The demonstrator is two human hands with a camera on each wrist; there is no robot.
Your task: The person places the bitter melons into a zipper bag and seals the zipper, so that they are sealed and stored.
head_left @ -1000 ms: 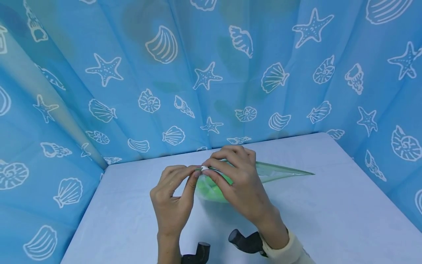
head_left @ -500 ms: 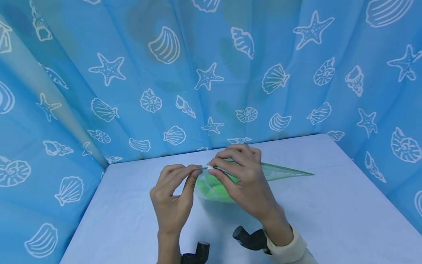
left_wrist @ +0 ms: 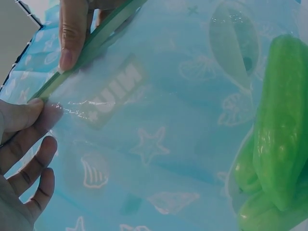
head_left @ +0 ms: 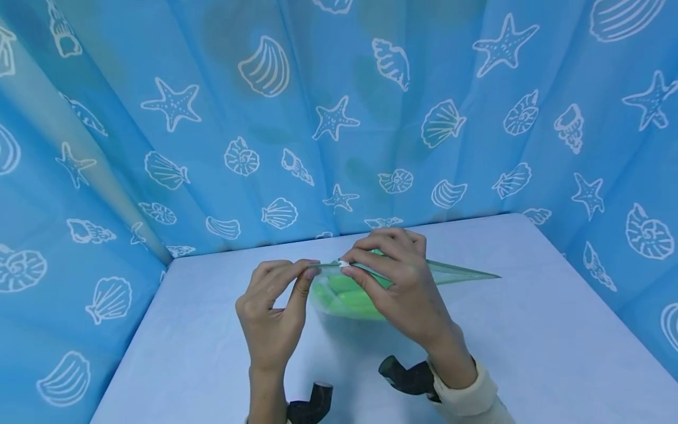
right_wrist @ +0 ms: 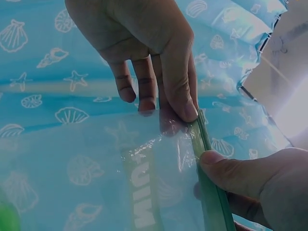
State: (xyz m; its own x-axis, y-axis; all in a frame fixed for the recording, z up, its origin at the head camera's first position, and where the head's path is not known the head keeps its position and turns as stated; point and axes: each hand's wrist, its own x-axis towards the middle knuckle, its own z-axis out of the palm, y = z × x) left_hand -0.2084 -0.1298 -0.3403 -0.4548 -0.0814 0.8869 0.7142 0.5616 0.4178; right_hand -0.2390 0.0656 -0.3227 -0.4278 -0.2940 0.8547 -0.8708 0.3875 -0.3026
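Note:
A clear zip bag (head_left: pixel 463 272) with a green zip strip (left_wrist: pixel 108 29) is held up over the table. Plump, ridged green vegetables (left_wrist: pixel 284 120) lie inside it, their exact kind unclear. My left hand (head_left: pixel 272 315) pinches the left end of the strip between thumb and forefinger; its other fingers are loosely bent in the left wrist view. On the strip sits a small white slider (head_left: pixel 344 264), which my right hand (head_left: pixel 405 285) pinches between thumb and fingertips. A short stretch of strip shows between the two hands. Behind my right hand, part of the bag is hidden.
A white-covered table (head_left: pixel 551 330) lies below. Blue curtains (head_left: pixel 339 118) printed with shells and starfish hang behind it and along both sides. Black curved mounts (head_left: pixel 410 377) stick out at both wrists, and a cream sleeve (head_left: pixel 466 394) covers my right forearm.
My right hand has moved to the right along the strip with the slider, away from my left hand. The gap between the hands has widened. My left hand keeps its pinch, shifting only slightly.

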